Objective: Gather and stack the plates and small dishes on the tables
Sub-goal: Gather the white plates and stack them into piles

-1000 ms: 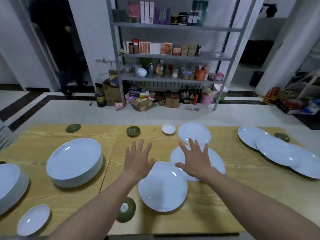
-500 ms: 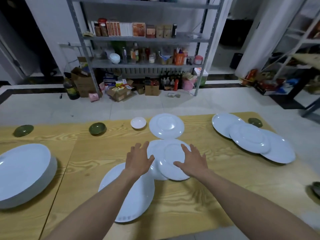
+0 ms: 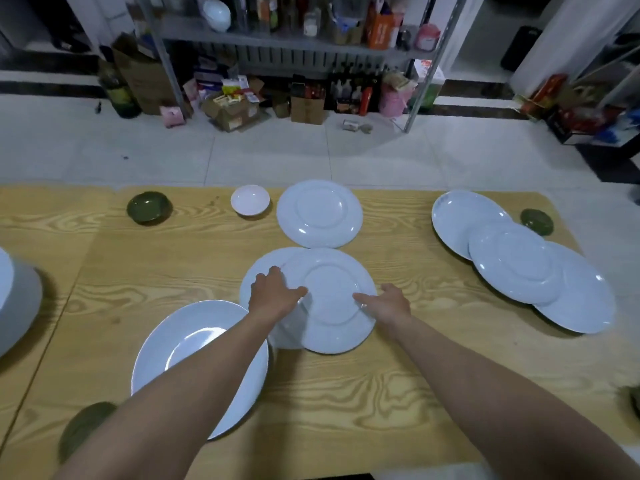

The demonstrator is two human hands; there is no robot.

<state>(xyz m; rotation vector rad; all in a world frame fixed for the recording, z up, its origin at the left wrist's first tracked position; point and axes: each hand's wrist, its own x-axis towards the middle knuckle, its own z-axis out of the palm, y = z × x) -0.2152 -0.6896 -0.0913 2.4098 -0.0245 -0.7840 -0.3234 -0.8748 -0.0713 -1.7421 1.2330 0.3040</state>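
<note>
A white plate (image 3: pixel 332 306) lies mid-table, overlapping a second white plate (image 3: pixel 258 275) beneath its left side. My left hand (image 3: pixel 273 296) grips the top plate's left rim with the thumb laid on its face. My right hand (image 3: pixel 389 304) holds the right rim, thumb on top and fingers at the edge. Beyond them sit another white plate (image 3: pixel 320 213), a small white dish (image 3: pixel 250 199) and a green dish (image 3: pixel 149 206). A large white plate (image 3: pixel 187 351) lies under my left forearm.
Three overlapping white plates (image 3: pixel 512 261) lie at the right, with a green dish (image 3: pixel 536 221) behind them. A plate stack (image 3: pixel 17 299) shows at the left edge, and a green dish (image 3: pixel 85 427) sits near the front left. The wooden table (image 3: pixel 346 393) ends before a cluttered shelf.
Both hands went from flat and spread above the plates to holding the top plate's two rims. The view has shifted right and tilted down, closer to the table.
</note>
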